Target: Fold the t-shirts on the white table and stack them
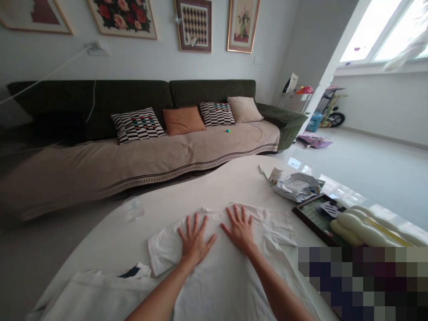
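A white T-shirt (220,272) lies spread on the white table, its collar toward the far side and its sleeves out to both sides. My left hand (195,240) rests flat on its upper left part, fingers spread. On the upper right part, close to the collar, my right hand (239,227) also lies flat with fingers apart. Neither hand grips the cloth. Another white garment (96,294) with a dark patch at its opening lies at the lower left, beside my left forearm. The shirt's lower end runs out of view.
On the white table (107,240) stand a clear cup (133,208) at left and a small white container (276,175) at the far right. Near that are a silver packet (298,186), a dark tray (310,218) and a puffy pale-green object (371,226). Behind is a sofa (214,93) with cushions.
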Action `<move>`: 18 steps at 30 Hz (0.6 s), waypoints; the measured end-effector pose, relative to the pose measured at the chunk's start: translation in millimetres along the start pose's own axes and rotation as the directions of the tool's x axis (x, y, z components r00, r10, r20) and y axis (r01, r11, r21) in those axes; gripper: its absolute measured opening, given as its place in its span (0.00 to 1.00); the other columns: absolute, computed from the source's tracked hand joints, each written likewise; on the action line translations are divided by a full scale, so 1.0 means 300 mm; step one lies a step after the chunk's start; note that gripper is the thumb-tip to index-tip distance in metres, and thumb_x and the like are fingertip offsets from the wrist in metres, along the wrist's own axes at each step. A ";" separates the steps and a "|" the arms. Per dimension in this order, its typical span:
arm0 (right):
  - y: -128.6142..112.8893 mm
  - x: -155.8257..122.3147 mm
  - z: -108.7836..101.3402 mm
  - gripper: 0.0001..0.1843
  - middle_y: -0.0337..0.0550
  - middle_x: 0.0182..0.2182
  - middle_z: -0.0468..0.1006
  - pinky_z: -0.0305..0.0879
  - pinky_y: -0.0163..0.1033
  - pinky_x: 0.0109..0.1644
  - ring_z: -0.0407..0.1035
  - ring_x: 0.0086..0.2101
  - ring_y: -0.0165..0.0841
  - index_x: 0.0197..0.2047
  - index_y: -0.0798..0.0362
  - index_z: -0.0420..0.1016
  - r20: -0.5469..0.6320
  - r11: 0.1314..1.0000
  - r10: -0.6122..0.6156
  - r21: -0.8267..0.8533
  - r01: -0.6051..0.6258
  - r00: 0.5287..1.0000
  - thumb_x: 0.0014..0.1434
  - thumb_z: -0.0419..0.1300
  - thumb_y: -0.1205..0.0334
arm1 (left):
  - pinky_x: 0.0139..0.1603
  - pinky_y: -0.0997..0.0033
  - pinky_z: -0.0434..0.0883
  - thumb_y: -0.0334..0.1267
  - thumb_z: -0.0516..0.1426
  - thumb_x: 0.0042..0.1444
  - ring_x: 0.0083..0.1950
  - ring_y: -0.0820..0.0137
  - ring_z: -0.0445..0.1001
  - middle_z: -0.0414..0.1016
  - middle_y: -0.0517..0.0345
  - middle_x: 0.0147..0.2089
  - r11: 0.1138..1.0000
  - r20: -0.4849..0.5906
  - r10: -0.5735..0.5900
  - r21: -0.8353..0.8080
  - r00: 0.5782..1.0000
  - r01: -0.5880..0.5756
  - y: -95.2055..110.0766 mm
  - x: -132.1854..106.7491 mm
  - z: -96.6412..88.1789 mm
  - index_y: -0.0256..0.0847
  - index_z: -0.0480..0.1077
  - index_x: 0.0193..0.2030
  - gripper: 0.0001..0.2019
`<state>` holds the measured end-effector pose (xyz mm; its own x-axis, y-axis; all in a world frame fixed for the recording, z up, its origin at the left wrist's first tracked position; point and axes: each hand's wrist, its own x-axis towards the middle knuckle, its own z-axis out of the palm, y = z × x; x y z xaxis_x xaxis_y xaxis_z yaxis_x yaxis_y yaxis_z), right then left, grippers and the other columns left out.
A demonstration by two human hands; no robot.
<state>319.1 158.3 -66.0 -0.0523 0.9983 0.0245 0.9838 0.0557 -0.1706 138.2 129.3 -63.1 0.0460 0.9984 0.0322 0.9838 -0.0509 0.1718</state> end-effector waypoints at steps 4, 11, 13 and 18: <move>0.002 0.029 -0.002 0.38 0.40 0.64 0.38 0.26 0.62 0.57 0.24 0.61 0.46 0.64 0.42 0.39 -0.002 1.000 -0.004 0.003 0.004 1.000 0.55 0.38 0.34 | 0.55 0.31 0.32 0.63 0.42 0.50 0.66 0.46 0.28 0.36 0.57 0.68 1.000 0.009 0.000 -0.024 1.000 0.000 -0.004 0.012 0.008 0.56 0.43 0.64 0.35; -0.121 -0.151 -0.108 0.35 0.43 0.64 0.32 0.30 0.59 0.59 0.24 0.62 0.41 0.64 0.47 0.34 0.069 1.000 0.008 0.018 -0.009 0.998 0.59 0.43 0.45 | 0.56 0.33 0.31 0.64 0.41 0.50 0.66 0.48 0.26 0.32 0.55 0.68 0.997 0.073 -0.034 -0.068 0.997 0.039 0.002 0.032 -0.019 0.52 0.41 0.65 0.36; -0.221 -0.358 -0.069 0.36 0.46 0.64 0.32 0.35 0.57 0.59 0.27 0.62 0.40 0.65 0.50 0.33 0.054 0.996 -0.041 0.079 0.037 0.998 0.59 0.44 0.47 | 0.56 0.33 0.31 0.64 0.41 0.50 0.66 0.49 0.25 0.30 0.54 0.68 0.996 0.122 -0.022 -0.078 0.992 0.032 0.003 0.044 -0.046 0.51 0.40 0.65 0.37; -0.375 -0.806 0.036 0.34 0.35 0.63 0.37 0.41 0.62 0.57 0.34 0.61 0.45 0.62 0.33 0.34 0.119 0.946 -0.279 0.205 0.251 0.953 0.57 0.47 0.45 | 0.54 0.31 0.35 0.62 0.47 0.48 0.66 0.47 0.27 0.29 0.48 0.68 0.996 0.398 0.050 -0.087 0.916 -0.017 0.013 0.041 -0.215 0.48 0.39 0.65 0.41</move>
<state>219.2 -89.0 -63.5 -0.3447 0.9376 -0.0464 0.8822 0.3067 -0.3573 131.6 139.8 1.4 0.1606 0.9213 -0.3540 0.9642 -0.0698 0.2559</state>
